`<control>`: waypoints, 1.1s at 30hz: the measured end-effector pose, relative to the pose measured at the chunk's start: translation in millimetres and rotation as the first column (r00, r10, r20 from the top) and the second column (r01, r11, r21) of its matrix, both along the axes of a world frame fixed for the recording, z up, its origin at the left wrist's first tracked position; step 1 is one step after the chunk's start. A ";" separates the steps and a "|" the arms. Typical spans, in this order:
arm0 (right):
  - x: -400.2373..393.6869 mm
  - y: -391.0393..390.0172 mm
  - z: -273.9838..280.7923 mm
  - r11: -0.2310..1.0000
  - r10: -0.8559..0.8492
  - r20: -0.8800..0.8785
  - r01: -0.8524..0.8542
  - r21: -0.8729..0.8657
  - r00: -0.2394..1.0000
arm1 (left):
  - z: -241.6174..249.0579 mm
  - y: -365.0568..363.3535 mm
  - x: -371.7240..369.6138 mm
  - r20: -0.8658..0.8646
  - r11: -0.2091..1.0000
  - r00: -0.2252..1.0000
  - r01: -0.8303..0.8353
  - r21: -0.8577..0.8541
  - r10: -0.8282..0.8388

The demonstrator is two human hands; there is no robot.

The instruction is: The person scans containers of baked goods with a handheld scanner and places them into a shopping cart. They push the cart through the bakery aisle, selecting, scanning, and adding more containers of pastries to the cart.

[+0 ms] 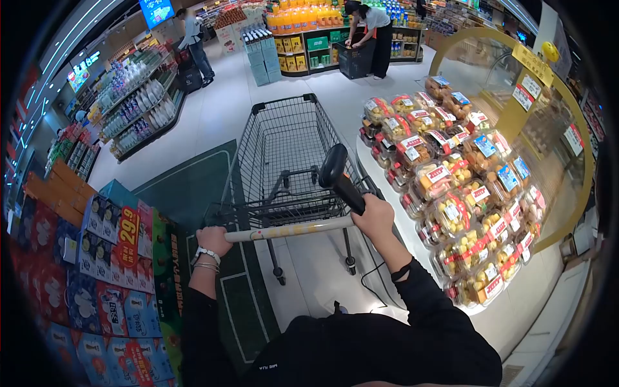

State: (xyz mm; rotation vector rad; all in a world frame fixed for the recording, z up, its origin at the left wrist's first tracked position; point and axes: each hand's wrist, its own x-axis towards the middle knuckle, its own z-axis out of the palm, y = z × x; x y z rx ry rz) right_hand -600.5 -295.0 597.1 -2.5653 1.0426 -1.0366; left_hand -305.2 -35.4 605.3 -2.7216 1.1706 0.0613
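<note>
An empty wire shopping cart (290, 142) stands in front of me, with a pale handlebar (290, 229) across its near side. My left hand (214, 244) is wrapped round the bar's left end, a watch and bracelets on that wrist. At the right end, my right hand (374, 218) has its fingers closed round the grip of a black handheld device (342, 177), right beside the bar. The device's rounded head tilts up over the cart. Whether this hand also grips the bar is hard to tell. A dark band circles the right wrist.
Packed clear boxes of baked goods (451, 174) are stacked close on the right. Stacked colourful cartons (116, 258) stand close on the left. Ahead, a person (371, 32) bends over a dark basket (356, 59). Another person (193, 45) stands by bottle shelves (138, 97).
</note>
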 end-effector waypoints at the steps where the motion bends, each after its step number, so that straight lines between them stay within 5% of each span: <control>1: 14.4 -8.6 0.1 1.000 0.006 -0.011 -0.005 0.002 1.000 | 1.5 -14.2 17.2 0.018 1.000 1.000 0.008 0.020 -0.009; 21: 332.6 -193.8 4.9 0.972 -0.230 -0.040 0.232 0.038 0.972 | -17.4 -366.4 439.8 0.107 0.926 0.930 0.362 -0.106 -0.351; 33: 432.9 -349.2 10.0 0.905 -0.408 -0.088 0.416 0.094 0.909 | -19.6 -637.7 545.5 0.166 0.796 0.819 0.573 -0.193 -0.549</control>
